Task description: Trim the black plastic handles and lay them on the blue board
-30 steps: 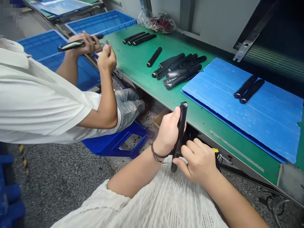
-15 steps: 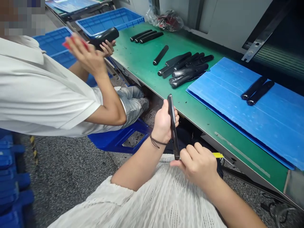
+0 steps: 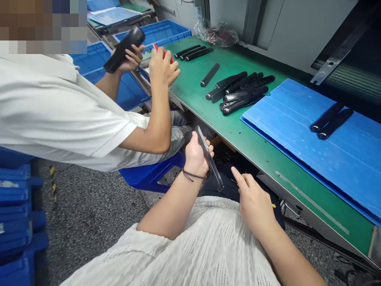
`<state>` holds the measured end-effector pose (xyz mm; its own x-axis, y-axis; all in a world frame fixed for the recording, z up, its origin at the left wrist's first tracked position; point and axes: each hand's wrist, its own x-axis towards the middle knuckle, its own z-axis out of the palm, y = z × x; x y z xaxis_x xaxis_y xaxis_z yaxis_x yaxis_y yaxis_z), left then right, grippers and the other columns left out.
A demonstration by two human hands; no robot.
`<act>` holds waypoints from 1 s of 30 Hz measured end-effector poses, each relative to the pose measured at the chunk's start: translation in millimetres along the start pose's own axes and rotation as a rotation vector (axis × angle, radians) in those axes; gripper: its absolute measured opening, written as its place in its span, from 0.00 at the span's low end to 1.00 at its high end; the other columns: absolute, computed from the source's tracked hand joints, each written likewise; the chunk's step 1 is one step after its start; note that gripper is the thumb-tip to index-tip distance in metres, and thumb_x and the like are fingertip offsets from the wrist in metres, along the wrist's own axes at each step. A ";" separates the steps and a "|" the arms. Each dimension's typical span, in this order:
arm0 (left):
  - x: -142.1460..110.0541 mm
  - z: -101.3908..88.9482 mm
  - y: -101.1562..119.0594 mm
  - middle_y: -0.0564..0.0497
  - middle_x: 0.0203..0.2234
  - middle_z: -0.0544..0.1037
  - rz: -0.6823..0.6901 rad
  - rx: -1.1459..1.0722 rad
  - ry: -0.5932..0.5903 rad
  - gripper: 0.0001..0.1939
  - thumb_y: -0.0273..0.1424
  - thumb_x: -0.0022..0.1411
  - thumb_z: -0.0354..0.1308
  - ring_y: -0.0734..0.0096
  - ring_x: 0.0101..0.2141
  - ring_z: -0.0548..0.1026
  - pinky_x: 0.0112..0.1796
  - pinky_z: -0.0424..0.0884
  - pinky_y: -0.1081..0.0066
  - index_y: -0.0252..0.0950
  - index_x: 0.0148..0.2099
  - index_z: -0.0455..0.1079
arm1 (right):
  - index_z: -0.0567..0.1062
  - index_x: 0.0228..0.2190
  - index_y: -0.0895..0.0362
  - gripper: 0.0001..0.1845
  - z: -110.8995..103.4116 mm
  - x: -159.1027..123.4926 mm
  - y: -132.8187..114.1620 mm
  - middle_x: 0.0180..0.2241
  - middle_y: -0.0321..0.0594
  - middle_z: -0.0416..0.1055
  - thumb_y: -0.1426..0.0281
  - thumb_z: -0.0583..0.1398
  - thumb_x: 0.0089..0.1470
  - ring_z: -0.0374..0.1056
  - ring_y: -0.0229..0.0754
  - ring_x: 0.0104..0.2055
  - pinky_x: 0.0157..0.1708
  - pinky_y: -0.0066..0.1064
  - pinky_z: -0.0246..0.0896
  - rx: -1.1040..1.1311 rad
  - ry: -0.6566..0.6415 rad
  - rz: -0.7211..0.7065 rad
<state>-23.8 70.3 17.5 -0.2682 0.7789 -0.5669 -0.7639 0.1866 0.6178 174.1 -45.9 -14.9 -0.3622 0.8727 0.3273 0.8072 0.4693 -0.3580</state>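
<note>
My left hand (image 3: 195,155) is closed around a long, slim black plastic casing (image 3: 210,162), its lower end slanting down toward my lap. To the right of it and apart from the casing is my right hand (image 3: 256,198), forefinger pointing forward and the other fingers curled. Behind that hand shows the yellow end of a tool (image 3: 274,205); most of it is hidden in the palm. On the green table (image 3: 253,147) lies a pile of similar black casings (image 3: 242,93). Two more black casings (image 3: 335,124) rest on a blue plastic sheet (image 3: 285,115).
At my left a co-worker in a white shirt (image 3: 74,115) holds a wide black part (image 3: 125,49) and a red pad (image 3: 163,53). Blue crates (image 3: 166,31) stand beyond. A clear plastic bag (image 3: 218,35) lies at the table's back. A blue stool (image 3: 149,174) is under the co-worker.
My right hand has drawn away from the casing's lower end, its forefinger now extended. The casing has tilted more in my left hand. The co-worker's red pad has moved off the black part.
</note>
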 end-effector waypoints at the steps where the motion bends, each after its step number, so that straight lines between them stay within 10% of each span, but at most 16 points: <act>1: 0.5 -1.8 -0.2 0.60 0.16 0.58 -0.009 -0.013 -0.008 0.27 0.48 0.77 0.43 0.80 0.12 0.54 0.13 0.47 0.77 0.37 0.29 0.58 | 0.70 0.57 0.52 0.24 -1.7 1.2 0.0 0.36 0.39 0.73 0.80 0.55 0.63 0.67 0.40 0.32 0.25 0.32 0.52 0.083 0.004 0.027; 7: -0.4 -4.2 -6.2 0.61 0.16 0.51 -0.096 -0.111 -0.047 0.28 0.47 0.78 0.39 0.80 0.12 0.51 0.14 0.45 0.78 0.37 0.28 0.57 | 0.73 0.55 0.52 0.18 -5.6 9.7 -22.3 0.43 0.42 0.74 0.71 0.61 0.64 0.70 0.39 0.36 0.32 0.31 0.66 0.636 0.005 0.018; 12: -4.3 -12.9 -21.6 0.56 0.22 0.64 0.031 0.054 -0.063 0.24 0.46 0.77 0.43 0.77 0.18 0.64 0.20 0.60 0.76 0.36 0.33 0.63 | 0.74 0.47 0.56 0.12 -2.3 12.9 -35.1 0.30 0.35 0.71 0.74 0.63 0.62 0.67 0.36 0.30 0.29 0.29 0.64 0.525 0.280 -0.022; 16: -29.3 -37.9 -32.3 0.42 0.46 0.76 0.902 0.564 0.029 0.19 0.46 0.65 0.64 0.60 0.48 0.77 0.47 0.73 0.64 0.37 0.48 0.71 | 0.74 0.47 0.57 0.14 -19.2 9.0 -36.1 0.28 0.34 0.71 0.77 0.63 0.59 0.68 0.36 0.28 0.27 0.29 0.62 0.434 0.397 -0.042; 19: -52.0 -51.6 -33.0 0.41 0.44 0.79 1.379 0.915 -0.357 0.18 0.48 0.69 0.55 0.54 0.50 0.76 0.54 0.67 0.54 0.39 0.45 0.75 | 0.73 0.48 0.58 0.14 -33.5 6.5 -40.7 0.29 0.35 0.72 0.77 0.63 0.59 0.67 0.36 0.28 0.27 0.29 0.60 0.456 0.366 -0.089; 22: -59.3 -51.7 -32.3 0.49 0.21 0.72 1.305 0.986 -0.747 0.23 0.41 0.74 0.45 0.64 0.26 0.71 0.38 0.65 0.58 0.40 0.27 0.67 | 0.71 0.51 0.59 0.16 -46.2 5.7 -44.0 0.30 0.36 0.70 0.73 0.64 0.62 0.65 0.37 0.30 0.28 0.30 0.60 0.514 0.291 -0.090; 30: -54.0 -40.7 -32.0 0.50 0.15 0.65 1.258 0.887 -0.700 0.28 0.43 0.75 0.41 0.66 0.20 0.61 0.32 0.55 0.59 0.40 0.22 0.60 | 0.69 0.45 0.57 0.09 -74.2 4.7 -27.7 0.30 0.37 0.65 0.78 0.51 0.68 0.59 0.38 0.30 0.30 0.31 0.54 0.295 0.090 -0.138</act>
<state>-8.7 -2.1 6.2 0.0690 0.7468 0.6614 0.3119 -0.6459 0.6968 184.6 -64.7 61.4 -0.4058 0.7888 0.4616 0.5791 0.6127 -0.5379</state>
